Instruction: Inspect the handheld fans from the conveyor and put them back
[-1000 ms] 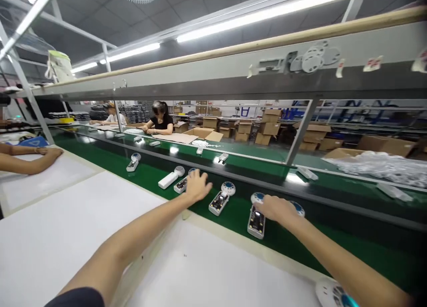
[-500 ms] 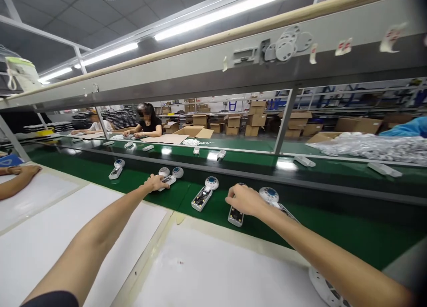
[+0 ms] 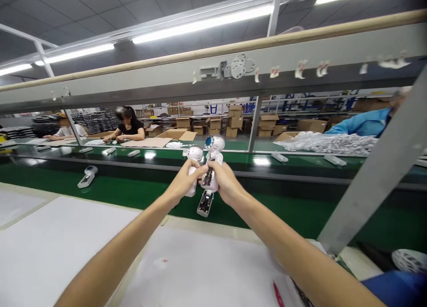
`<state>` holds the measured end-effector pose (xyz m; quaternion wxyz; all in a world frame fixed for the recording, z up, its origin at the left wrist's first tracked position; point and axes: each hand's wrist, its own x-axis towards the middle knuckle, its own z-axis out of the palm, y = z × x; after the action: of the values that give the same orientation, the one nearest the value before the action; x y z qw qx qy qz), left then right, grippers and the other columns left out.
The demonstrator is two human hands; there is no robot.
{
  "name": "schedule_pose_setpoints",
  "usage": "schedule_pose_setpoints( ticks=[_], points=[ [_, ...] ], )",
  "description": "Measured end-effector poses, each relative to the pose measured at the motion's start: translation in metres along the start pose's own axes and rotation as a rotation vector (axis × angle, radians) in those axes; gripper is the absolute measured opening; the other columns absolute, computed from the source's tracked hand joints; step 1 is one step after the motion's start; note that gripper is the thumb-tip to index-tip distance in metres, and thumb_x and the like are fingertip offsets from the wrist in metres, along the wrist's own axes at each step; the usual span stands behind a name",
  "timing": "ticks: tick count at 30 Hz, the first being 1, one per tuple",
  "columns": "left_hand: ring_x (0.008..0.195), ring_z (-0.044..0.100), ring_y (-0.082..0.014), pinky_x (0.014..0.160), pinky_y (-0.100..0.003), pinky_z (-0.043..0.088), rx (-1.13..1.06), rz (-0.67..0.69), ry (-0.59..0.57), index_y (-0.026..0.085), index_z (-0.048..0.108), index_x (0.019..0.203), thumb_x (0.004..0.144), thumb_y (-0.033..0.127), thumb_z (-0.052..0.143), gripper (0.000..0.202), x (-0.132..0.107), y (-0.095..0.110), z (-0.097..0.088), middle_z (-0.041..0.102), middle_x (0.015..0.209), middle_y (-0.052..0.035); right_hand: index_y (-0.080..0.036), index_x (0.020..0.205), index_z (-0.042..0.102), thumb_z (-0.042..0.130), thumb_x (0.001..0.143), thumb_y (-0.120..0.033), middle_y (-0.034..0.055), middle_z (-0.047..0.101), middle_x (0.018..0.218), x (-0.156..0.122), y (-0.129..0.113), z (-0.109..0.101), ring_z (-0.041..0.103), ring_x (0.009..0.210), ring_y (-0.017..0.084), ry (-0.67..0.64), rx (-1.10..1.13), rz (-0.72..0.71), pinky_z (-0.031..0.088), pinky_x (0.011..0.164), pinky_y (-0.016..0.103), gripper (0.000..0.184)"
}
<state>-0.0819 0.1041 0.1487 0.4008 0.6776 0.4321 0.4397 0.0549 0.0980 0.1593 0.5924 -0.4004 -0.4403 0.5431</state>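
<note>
My left hand (image 3: pixel 184 179) is closed round a white handheld fan body (image 3: pixel 194 155) and holds it upright above the green conveyor belt (image 3: pixel 133 193). Touching it, my right hand (image 3: pixel 224 181) grips a second fan (image 3: pixel 213 147) with an open back that shows a circuit board and a blue hub on its round head. Another open-backed fan unit (image 3: pixel 204 203) lies on the belt just below both hands. Further left on the belt lies one more fan (image 3: pixel 86 177).
A white worktable (image 3: pixel 66 240) spreads before me. A grey upright post (image 3: pixel 373 178) slants at the right. Across the line, seated people work near a flat cardboard sheet (image 3: pixel 147 142), boxes and a pile of clear bags (image 3: pixel 327 143). A blue-sleeved person (image 3: pixel 363 122) is at the far right.
Both hands have lifted a fan each off the belt and brought them together in mid-air. My view has turned to the right.
</note>
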Motion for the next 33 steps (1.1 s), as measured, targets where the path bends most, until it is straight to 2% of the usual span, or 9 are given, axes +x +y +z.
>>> schedule_pose_setpoints(
  ticks=[2, 4, 7, 10, 14, 20, 24, 29, 33],
  points=[
    [0.078, 0.066, -0.0182, 0.064, -0.028, 0.053, -0.125, -0.016, -0.045, 0.025, 0.039, 0.115, 0.086, 0.048, 0.063, 0.044, -0.005, 0.014, 0.005, 0.062, 0.093, -0.0025, -0.019, 0.101, 0.05, 0.055, 0.091, -0.021, 0.0004, 0.063, 0.066, -0.006, -0.017, -0.02, 0.066, 0.059, 0.02, 0.056, 0.028, 0.011, 0.058, 0.051, 0.031, 0.011],
    [0.086, 0.071, -0.0215, 0.069, -0.035, 0.059, -0.299, -0.056, -0.059, 0.03, 0.026, 0.13, 0.086, 0.033, 0.064, 0.059, -0.01, 0.028, 0.01, 0.064, 0.107, -0.0063, -0.019, 0.098, 0.051, 0.055, 0.091, -0.018, 0.0006, 0.063, 0.064, -0.016, -0.033, -0.039, 0.067, 0.057, 0.02, 0.075, 0.051, 0.011, 0.059, 0.051, 0.031, 0.008],
    [0.09, 0.074, -0.0251, 0.074, -0.045, 0.062, -0.594, -0.1, -0.032, 0.033, 0.018, 0.139, 0.087, 0.019, 0.061, 0.07, -0.016, 0.049, 0.022, 0.065, 0.117, -0.0113, -0.016, 0.103, 0.056, 0.053, 0.094, -0.017, 0.0075, 0.072, 0.081, -0.034, -0.05, -0.057, 0.073, 0.069, 0.02, 0.051, 0.086, -0.029, 0.063, 0.06, 0.031, 0.009],
    [0.082, 0.074, -0.0244, 0.066, -0.043, 0.063, -0.717, -0.058, 0.021, 0.031, 0.022, 0.141, 0.087, 0.014, 0.061, 0.069, -0.023, 0.065, 0.035, 0.066, 0.122, -0.0134, -0.018, 0.113, 0.056, 0.049, 0.098, -0.02, 0.0074, 0.073, 0.09, -0.052, -0.061, -0.069, 0.071, 0.064, 0.017, 0.049, 0.105, -0.096, 0.06, 0.055, 0.025, 0.017],
    [0.064, 0.068, -0.0173, 0.052, -0.033, 0.057, -0.782, -0.012, 0.014, 0.027, 0.031, 0.14, 0.085, 0.012, 0.058, 0.063, -0.032, 0.072, 0.043, 0.067, 0.12, -0.0126, -0.018, 0.12, 0.053, 0.047, 0.091, -0.015, 0.0064, 0.072, 0.081, -0.066, -0.068, -0.081, 0.068, 0.056, 0.015, -0.017, 0.099, -0.082, 0.056, 0.05, 0.023, 0.029],
    [0.062, 0.068, -0.0185, 0.057, -0.027, 0.055, -0.712, -0.037, -0.177, 0.013, 0.047, 0.131, 0.084, 0.015, 0.059, 0.049, -0.045, 0.073, 0.04, 0.069, 0.08, -0.0072, -0.025, 0.138, 0.041, 0.061, 0.079, -0.013, 0.0019, 0.072, 0.092, -0.069, -0.068, -0.087, 0.073, 0.069, 0.018, -0.09, 0.023, -0.214, 0.061, 0.057, 0.026, 0.063],
    [0.066, 0.069, -0.0196, 0.054, -0.025, 0.054, -0.705, 0.013, -0.202, 0.016, 0.043, 0.132, 0.084, 0.018, 0.065, 0.053, -0.049, 0.075, 0.036, 0.069, 0.083, -0.0066, -0.028, 0.142, 0.038, 0.068, 0.079, -0.017, 0.0026, 0.069, 0.109, -0.07, -0.067, -0.087, 0.074, 0.089, 0.021, -0.132, 0.027, -0.278, 0.064, 0.068, 0.031, 0.07],
    [0.064, 0.068, -0.0192, 0.052, -0.026, 0.054, -0.692, 0.127, -0.195, 0.018, 0.04, 0.129, 0.084, 0.019, 0.064, 0.051, -0.046, 0.073, 0.035, 0.067, 0.085, -0.0052, -0.027, 0.149, 0.03, 0.067, 0.082, -0.02, 0.0031, 0.073, 0.096, -0.071, -0.066, -0.09, 0.073, 0.073, 0.019, -0.16, -0.045, -0.297, 0.062, 0.063, 0.03, 0.077],
    [0.064, 0.066, -0.018, 0.055, -0.028, 0.053, -0.695, 0.148, -0.195, 0.018, 0.041, 0.128, 0.081, 0.02, 0.063, 0.052, -0.043, 0.072, 0.031, 0.066, 0.085, -0.0046, -0.029, 0.149, 0.031, 0.067, 0.084, -0.021, 0.0033, 0.073, 0.101, -0.067, -0.062, -0.09, 0.074, 0.075, 0.02, -0.175, -0.069, -0.315, 0.063, 0.066, 0.032, 0.075]
  ],
)
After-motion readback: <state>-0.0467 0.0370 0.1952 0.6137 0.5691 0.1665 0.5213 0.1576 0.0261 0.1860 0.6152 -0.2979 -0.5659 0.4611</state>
